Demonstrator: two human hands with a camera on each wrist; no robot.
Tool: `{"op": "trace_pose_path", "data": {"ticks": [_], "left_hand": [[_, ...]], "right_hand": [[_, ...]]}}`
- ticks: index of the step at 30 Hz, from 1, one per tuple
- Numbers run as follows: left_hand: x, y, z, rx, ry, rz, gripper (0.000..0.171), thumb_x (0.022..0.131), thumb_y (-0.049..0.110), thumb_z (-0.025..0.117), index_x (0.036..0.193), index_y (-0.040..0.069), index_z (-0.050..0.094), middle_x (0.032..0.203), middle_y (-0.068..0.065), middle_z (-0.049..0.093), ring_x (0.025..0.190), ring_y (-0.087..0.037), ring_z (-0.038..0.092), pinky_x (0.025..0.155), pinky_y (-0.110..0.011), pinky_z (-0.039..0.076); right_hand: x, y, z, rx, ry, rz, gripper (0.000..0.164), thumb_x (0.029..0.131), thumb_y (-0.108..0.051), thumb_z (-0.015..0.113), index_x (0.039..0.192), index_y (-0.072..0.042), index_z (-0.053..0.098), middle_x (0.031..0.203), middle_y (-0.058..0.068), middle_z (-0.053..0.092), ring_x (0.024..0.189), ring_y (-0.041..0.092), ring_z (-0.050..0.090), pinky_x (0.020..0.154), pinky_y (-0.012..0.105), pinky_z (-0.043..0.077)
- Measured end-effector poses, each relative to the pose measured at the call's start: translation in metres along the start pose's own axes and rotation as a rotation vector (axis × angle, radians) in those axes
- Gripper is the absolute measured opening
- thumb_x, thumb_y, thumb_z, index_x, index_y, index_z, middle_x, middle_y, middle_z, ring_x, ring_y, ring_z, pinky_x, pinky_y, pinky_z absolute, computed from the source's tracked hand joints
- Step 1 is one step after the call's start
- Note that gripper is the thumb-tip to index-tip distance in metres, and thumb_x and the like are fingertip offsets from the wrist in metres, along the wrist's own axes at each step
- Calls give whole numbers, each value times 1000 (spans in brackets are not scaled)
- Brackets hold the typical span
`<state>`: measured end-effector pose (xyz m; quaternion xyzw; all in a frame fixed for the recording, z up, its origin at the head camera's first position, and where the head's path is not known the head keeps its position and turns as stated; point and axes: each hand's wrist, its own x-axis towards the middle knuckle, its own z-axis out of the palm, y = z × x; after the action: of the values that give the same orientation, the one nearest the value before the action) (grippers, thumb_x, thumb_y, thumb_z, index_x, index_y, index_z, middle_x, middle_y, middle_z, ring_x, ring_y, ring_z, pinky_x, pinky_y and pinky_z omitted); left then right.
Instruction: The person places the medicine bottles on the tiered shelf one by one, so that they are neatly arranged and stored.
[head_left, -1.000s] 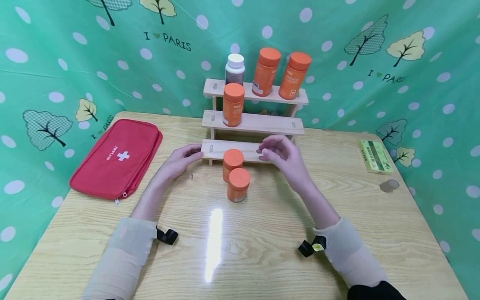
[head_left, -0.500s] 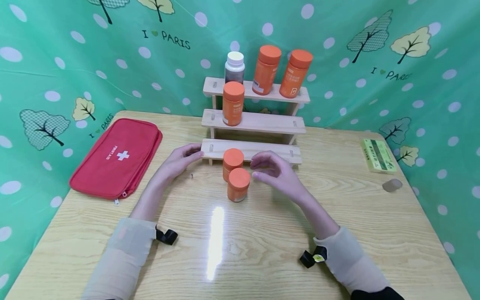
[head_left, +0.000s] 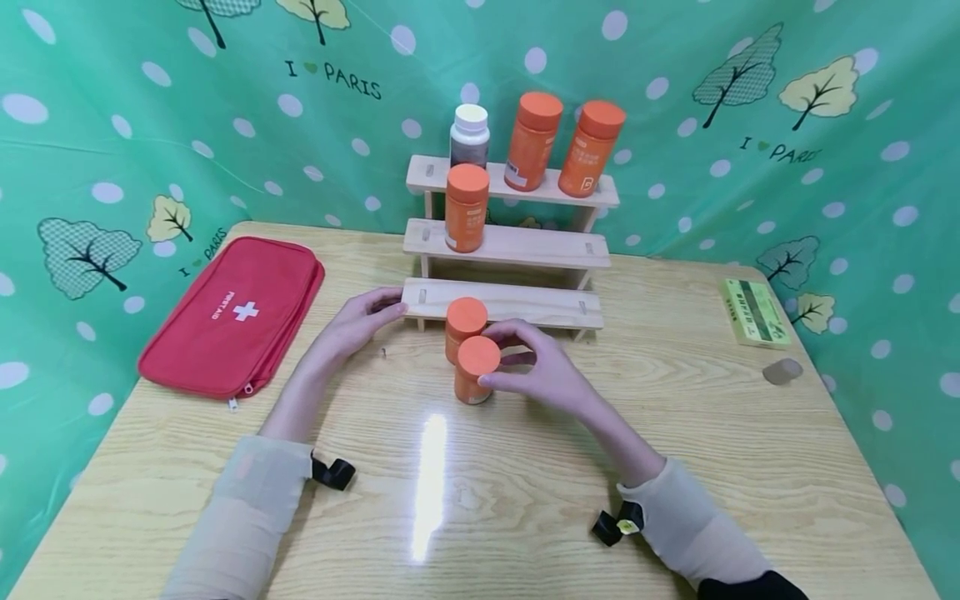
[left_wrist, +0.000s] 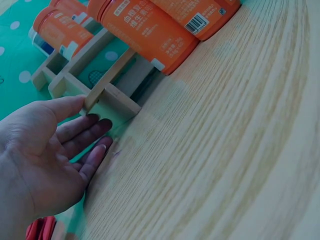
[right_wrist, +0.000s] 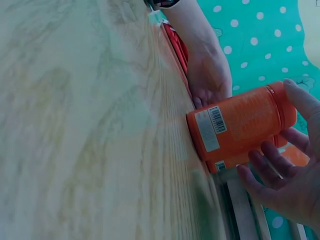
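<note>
Two orange jars stand one behind the other on the table: a front jar [head_left: 476, 375] and a rear jar [head_left: 456, 342], just before a three-step wooden rack [head_left: 532, 305]. My right hand [head_left: 543, 371] is at the front jar's right side. Its thumb and forefinger lie either side of the lid [right_wrist: 283, 105], the other fingers spread loosely beside the jar. My left hand [head_left: 360, 321] rests at the rack's left end, thumb tip at the lowest board [left_wrist: 92, 97]. Its other fingers hang relaxed beneath that board.
Two orange jars [head_left: 534, 142] and a white-capped bottle [head_left: 470, 137] stand on the top step, another orange jar [head_left: 467, 212] on the middle one. A red first aid pouch [head_left: 236, 321] lies left. At right are a yellow-green box [head_left: 753, 312] and a small grey cylinder [head_left: 782, 371].
My right hand has come from the lowest board down and left to the front jar. The left hand has stayed at the rack's end, and the jars have not moved.
</note>
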<state>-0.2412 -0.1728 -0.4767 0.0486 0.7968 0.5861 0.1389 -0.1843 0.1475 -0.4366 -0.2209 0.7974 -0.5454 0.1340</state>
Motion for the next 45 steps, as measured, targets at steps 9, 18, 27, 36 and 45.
{"op": "trace_pose_path", "data": {"ticks": [9,18,27,36,45], "left_hand": [[0,-1,0,-12,-3,-8,56,105,32,59,153,5,46,157,-18,48,146,-33,42,126,-48,32],[2,-3,-1,-10,-5,-6,57,106,32,58,154,4,45,157,-18,47,146,-32,43,126,-48,32],[0,-1,0,-11,2,-4,57,105,33,58,153,5,46,157,-18,48,146,-32,43,126,-48,33],[-1,0,-1,-5,-2,-12,59,105,34,58,154,5,44,158,-17,47,147,-32,42,127,-49,31],[-3,3,-1,-20,-2,-22,60,105,34,59,155,6,43,158,-17,47,148,-31,42,127,-47,30]], "right_hand": [[0,4,6,-31,8,-20,59,80,-21,90,133,-24,62,132,-3,64,119,25,63,101,45,59],[0,4,7,-17,3,-2,59,81,-21,90,132,-24,62,132,-2,64,121,28,63,98,41,60],[-1,0,2,17,-7,16,55,82,-25,89,130,-26,64,130,-3,65,117,25,65,101,47,59],[-2,-12,-7,25,14,-16,51,85,-17,86,130,-20,63,129,1,66,114,21,65,97,40,61],[-3,-15,-20,5,45,-32,50,89,-17,81,134,-22,58,130,1,63,115,23,63,97,44,60]]}}
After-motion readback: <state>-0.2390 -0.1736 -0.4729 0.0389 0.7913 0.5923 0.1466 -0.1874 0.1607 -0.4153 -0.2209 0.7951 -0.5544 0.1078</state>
